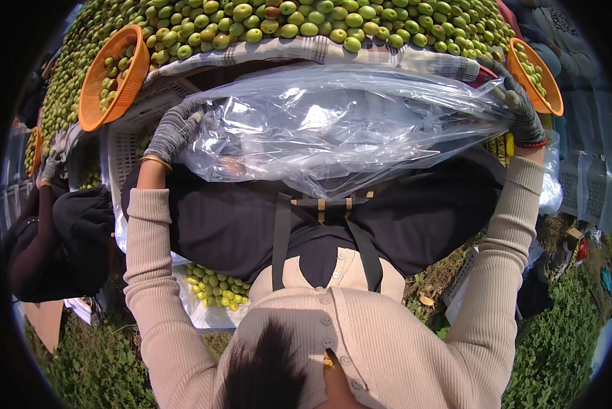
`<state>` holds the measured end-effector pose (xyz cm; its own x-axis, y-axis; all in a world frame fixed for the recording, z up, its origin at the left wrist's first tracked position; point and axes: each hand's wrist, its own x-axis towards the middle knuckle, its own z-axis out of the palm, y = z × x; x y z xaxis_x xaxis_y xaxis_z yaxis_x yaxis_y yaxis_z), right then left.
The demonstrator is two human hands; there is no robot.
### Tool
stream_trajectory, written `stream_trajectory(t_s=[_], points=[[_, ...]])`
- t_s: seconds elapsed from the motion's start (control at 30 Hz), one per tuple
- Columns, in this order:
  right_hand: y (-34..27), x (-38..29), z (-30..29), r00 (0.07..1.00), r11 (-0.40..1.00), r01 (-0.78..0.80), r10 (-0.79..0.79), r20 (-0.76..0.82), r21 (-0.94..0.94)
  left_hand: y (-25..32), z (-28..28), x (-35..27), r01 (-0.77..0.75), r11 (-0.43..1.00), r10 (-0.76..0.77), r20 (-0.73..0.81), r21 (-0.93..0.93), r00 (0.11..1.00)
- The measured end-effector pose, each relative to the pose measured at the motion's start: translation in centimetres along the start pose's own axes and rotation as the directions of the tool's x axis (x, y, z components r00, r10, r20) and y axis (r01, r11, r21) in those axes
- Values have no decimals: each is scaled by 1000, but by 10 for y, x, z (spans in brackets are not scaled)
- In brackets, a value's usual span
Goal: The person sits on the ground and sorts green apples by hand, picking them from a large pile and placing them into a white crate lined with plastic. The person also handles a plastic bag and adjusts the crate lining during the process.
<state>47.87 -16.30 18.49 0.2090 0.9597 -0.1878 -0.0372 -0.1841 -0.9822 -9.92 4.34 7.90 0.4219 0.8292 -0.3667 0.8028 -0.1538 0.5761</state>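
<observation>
A large clear plastic bag (311, 128) stretches between my hands above my lap. Its left edge is gripped by my left hand (175, 130), in a grey knitted glove. My right hand (523, 110), gloved alike, holds the bunched right edge of the plastic beside an orange basket. Beyond the bag, green jujube-like fruits (311, 29) lie heaped on a plaid cloth (316, 51). The plastic looks slack and creased, with glare on its folds. What lies beneath it is mostly hidden.
Orange plastic baskets with fruit stand at the left (87, 102) and right (553, 97) of the heap. A white plastic crate (124, 153) sits by my left forearm. More fruits (216, 286) lie on white sheeting behind my left leg. Another person's gloved hand (50, 168) is at far left.
</observation>
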Motion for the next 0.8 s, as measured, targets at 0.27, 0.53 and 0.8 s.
stream_trajectory(t_s=[0.27, 0.53, 0.8], points=[[57, 49, -14, 921, 898, -152, 280, 271, -414, -47, 50, 45, -4, 997, 42, 539, -71, 841], [148, 122, 27, 857, 439, -24, 472, 207, -898, -52, 75, 109, -11, 945, -48, 172, 328, 984], [202, 147, -28, 832, 174, -67, 553, 41, -982, -140, 105, 187, -311, 724, 192, 254, 616, 948]])
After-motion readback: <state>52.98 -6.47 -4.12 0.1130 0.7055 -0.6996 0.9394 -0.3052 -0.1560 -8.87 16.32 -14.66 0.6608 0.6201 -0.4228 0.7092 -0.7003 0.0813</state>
